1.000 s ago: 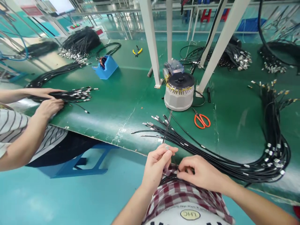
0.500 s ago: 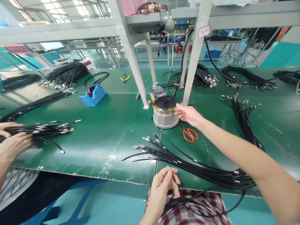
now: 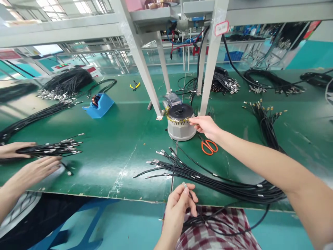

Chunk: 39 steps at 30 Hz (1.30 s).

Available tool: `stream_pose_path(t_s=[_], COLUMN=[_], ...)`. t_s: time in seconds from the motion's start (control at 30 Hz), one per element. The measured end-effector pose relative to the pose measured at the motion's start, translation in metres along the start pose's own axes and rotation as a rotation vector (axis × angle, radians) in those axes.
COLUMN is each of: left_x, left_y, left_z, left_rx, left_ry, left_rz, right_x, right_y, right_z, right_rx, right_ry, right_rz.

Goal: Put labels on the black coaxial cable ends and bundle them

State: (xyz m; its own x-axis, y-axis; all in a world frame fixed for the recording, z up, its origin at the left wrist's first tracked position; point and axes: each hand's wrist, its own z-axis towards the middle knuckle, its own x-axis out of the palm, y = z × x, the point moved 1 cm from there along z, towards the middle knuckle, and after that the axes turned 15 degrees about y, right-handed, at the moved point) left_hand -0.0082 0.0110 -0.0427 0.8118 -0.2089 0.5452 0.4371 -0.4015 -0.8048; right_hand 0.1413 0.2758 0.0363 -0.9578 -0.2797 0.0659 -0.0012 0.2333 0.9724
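My left hand (image 3: 179,206) is closed in a pinch on a black cable near its silver connector (image 3: 185,185), in front of the table edge. The rest of that cable hangs among loose loops (image 3: 221,225) over a checked garment. My right hand (image 3: 205,125) reaches to the right rim of a round tape dispenser (image 3: 181,126) with a black top disc and a yellow-edged ring. Its thumb and index fingertips press together at that rim; whatever lies between them is too small to make out. Orange-handled scissors (image 3: 209,147) lie just below this hand.
A bundle of black cables (image 3: 208,177) crosses the green table (image 3: 125,139); another bundle (image 3: 270,130) lies right. Shelf posts (image 3: 208,76) rise behind the dispenser. At left are a co-worker's hands (image 3: 36,170) on cables, a blue tape holder (image 3: 100,107) and yellow-handled pliers (image 3: 135,85).
My right hand's fingers have drawn together at the dispenser's rim. My left hand keeps its pinch on the cable. The co-worker's near hand has moved right, and the view has shifted slightly.
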Motion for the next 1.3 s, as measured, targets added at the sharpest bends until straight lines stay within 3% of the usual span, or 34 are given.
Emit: stream_pose_path(t_s=[0.13,0.23,0.3,0.37,0.5,0.87,1.3], left_x=[0.005,0.011,0.015,0.018,0.022,0.028,0.028], left_y=[-0.005,-0.014,-0.019,-0.022,-0.022,-0.015,-0.012], left_z=[-0.006,-0.014,-0.017,-0.018,-0.017,-0.017,-0.016], left_rx=[0.023,0.069,0.079,0.071,0.048,0.034,0.013], left_ry=[-0.051,-0.124,-0.144,-0.128,-0.083,-0.031,-0.007], left_rz=[0.063,0.145,0.178,0.190,0.213,0.345,0.419], right_x=[0.009,0.018,0.023,0.025,0.025,0.019,0.010], right_y=[0.014,0.006,-0.012,-0.036,-0.070,-0.076,-0.072], right_z=[-0.033,-0.080,-0.114,-0.143,-0.176,-0.181,-0.181], right_rx=[-0.202,-0.283,-0.153,0.005,0.090,-0.033,-0.047], right_ry=[-0.037,0.207,0.435,0.578,0.669,0.745,0.776], right_rz=[-0.139,-0.317,-0.323,-0.259,-0.255,-0.330,-0.445])
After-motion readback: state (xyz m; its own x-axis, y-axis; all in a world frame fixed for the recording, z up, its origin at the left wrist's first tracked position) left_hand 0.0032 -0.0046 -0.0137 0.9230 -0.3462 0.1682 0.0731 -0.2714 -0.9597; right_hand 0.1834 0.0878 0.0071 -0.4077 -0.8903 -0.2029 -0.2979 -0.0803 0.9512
